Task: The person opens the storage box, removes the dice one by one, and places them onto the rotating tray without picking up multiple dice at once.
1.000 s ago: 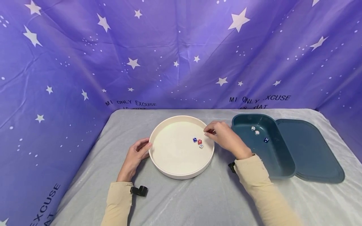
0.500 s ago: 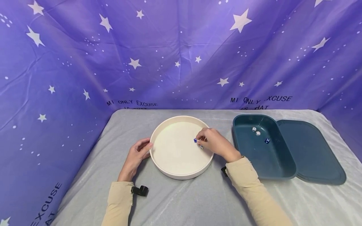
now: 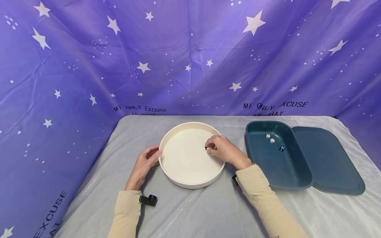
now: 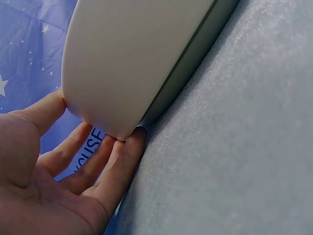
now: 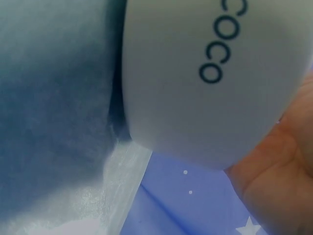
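Observation:
My left hand (image 3: 144, 164) grips the left side of a round cream tray (image 3: 169, 177), thumb at the rim and fingers low against the outer wall, as the left wrist view shows. My right hand (image 3: 227, 150) reaches over the tray's right rim and pinches a white die (image 3: 208, 149) low over its floor. A blue die (image 3: 206, 147) peeks out at the fingertips. Another white die (image 3: 212, 155) shows partly under the hand, and the red die is hidden there. In the right wrist view the tray wall (image 5: 195, 112) with dark lettering blocks the fingertips.
Right of the tray stands a dark teal box (image 3: 285, 175) holding two white dice (image 3: 272, 140) and a blue die (image 3: 281, 148). Its matching lid (image 3: 333, 162) lies flat beside it. Grey cloth (image 3: 190, 211) covers the table, with a purple star curtain (image 3: 178, 49) behind.
My right hand has moved left and down from the tray's right rim to the dice inside, covering the red one. The left hand keeps its grip on the tray.

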A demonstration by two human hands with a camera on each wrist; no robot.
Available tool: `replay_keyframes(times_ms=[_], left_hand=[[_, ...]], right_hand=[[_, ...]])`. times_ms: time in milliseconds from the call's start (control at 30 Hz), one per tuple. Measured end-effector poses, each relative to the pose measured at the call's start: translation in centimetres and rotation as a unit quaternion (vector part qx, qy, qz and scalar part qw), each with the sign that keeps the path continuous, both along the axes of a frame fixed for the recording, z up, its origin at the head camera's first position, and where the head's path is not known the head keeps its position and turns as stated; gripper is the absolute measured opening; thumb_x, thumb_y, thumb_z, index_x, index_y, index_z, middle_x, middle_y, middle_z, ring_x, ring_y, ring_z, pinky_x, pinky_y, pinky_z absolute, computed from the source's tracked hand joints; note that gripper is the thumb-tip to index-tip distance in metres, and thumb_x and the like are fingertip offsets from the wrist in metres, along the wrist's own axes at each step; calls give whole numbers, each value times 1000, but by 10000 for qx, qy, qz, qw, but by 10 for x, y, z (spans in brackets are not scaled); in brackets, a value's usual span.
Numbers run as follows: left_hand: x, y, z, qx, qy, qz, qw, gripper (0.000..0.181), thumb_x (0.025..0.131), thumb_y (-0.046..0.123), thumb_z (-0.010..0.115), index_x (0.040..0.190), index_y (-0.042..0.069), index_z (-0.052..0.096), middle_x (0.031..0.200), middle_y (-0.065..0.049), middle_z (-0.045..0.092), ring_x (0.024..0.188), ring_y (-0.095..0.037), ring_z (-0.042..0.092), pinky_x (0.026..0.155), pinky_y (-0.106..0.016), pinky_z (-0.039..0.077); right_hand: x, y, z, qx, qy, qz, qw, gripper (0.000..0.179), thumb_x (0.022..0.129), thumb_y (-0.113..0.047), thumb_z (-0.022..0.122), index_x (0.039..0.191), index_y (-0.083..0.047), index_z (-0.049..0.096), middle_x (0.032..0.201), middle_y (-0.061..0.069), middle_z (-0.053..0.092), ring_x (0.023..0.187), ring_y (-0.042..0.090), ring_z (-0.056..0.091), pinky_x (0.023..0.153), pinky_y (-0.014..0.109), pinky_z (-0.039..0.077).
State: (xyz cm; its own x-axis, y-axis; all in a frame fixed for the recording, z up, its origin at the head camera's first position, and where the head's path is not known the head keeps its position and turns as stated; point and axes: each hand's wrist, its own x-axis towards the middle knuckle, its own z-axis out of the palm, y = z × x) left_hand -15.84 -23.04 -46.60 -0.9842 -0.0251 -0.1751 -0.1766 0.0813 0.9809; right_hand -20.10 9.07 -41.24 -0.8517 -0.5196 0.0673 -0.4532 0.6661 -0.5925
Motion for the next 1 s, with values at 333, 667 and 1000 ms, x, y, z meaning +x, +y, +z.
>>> replay_keyframes(times_ms=[333, 667, 1000], left_hand=[[-2, 4, -3, -67, -23, -54, 10000, 54, 96, 30, 67, 141, 4, 51, 140, -16, 51, 119, -24, 57, 90, -26, 58], [3, -2, 1, -161, 1, -35, 9999, 55, 97, 32, 67, 141, 4, 50, 139, -17, 51, 113, -17, 59, 90, -25, 57], [2, 0, 2, -130, -41, -47, 9999, 54, 97, 30, 66, 142, 4, 50, 141, -17, 50, 117, -21, 58, 90, -24, 57]], right_hand=[[2, 7, 4, 186, 126, 16, 9997, 14, 89, -2, 71, 103, 0, 74, 94, 8, 71, 86, 18, 63, 77, 30, 56], [7, 14, 24, 297, 244, -70, 9992, 15, 90, -3, 70, 103, 1, 73, 96, 9, 70, 88, 21, 65, 79, 33, 57], [9, 39, 44, 453, 568, -152, 9972, 16, 91, -5, 70, 106, 1, 73, 100, 10, 71, 90, 23, 66, 80, 38, 58]])
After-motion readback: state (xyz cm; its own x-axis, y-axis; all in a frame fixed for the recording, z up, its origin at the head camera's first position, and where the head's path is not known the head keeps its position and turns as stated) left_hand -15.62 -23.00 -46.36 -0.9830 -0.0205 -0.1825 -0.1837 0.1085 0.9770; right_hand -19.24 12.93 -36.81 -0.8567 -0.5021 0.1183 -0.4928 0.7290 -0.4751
